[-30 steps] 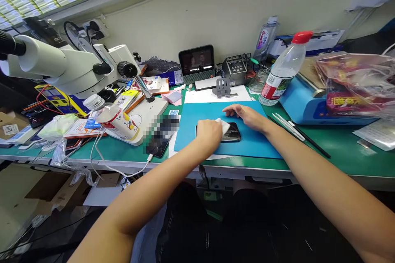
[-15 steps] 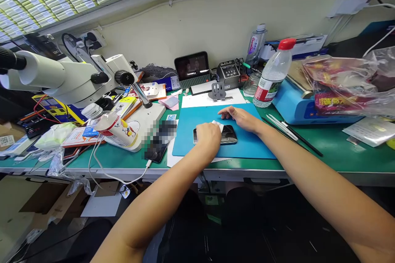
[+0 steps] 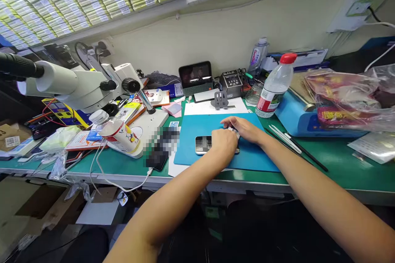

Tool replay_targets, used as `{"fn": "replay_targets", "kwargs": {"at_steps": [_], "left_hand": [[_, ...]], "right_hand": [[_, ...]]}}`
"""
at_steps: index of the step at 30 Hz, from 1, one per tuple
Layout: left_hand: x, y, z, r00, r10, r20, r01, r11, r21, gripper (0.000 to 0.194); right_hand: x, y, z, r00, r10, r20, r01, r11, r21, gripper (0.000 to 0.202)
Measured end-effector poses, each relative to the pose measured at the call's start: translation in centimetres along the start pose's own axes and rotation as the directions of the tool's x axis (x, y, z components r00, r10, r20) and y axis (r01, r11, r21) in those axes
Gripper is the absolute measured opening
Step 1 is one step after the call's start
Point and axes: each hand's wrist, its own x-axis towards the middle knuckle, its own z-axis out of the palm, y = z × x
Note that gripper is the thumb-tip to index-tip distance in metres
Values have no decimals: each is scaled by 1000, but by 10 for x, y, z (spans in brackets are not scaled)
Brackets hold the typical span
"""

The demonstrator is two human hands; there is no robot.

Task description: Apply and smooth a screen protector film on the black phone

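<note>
At the frame's centre we saw the smartphone (image 3: 203,145) lying flat on the blue mat (image 3: 197,125). The left hand (image 3: 224,143) pressed a white wipe (image 3: 235,132) onto its right half; the right hand (image 3: 243,127), fingers flat, steadied the upper edge.

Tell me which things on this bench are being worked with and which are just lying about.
In use: left hand pressing a white wipe on the black glossy phone; right hand steadying it; blue rubber mat.
Lying about: white microscope, red-capped clear plastic bottle, small black screen.
</note>
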Motion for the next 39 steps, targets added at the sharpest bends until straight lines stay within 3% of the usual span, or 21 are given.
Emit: {"fn": "replay_targets", "kwargs": {"at_steps": [4, 8, 11, 14, 18, 25, 33, 39], "left_hand": [[-10, -31, 3, 1000, 21, -12, -21, 999, 26, 26], [-28, -68, 10, 999, -30, -31, 31, 998, 62, 35], [-40, -83, 14, 998, -59, -36, 61, 996, 66, 37], [-48, -85, 15, 998, -53, -39, 55, 997, 49, 36], [-55, -83, 16, 996, -63, -57, 63, 998, 7, 35], [-64, -95, 25, 985, -112, -130, 96, 988, -122, 28], [-68, -113, 19, 930, -223, -291, 142, 951, -274, 22], [-74, -123, 25, 916, -197, -349, 63, 931, -359, 12]], "right_hand": [[0, -3, -1, 998, -54, 17, 55, 997, -62, 84], [0, -8, -2, 995, -86, 44, 91, 988, -129, 68], [-3, -11, -3, 992, -81, 100, 99, 976, -192, 62], [-8, -16, -5, 981, -84, 176, 122, 968, -218, 60], [-12, -24, -8, 959, -69, 275, 139, 960, -245, 73], [-17, -32, -1, 932, -78, 355, 210, 913, -350, 87], [-16, -40, 2, 926, -91, 367, 225, 911, -344, 73], [-15, -29, -2, 951, -89, 298, 198, 911, -361, 72]]}}
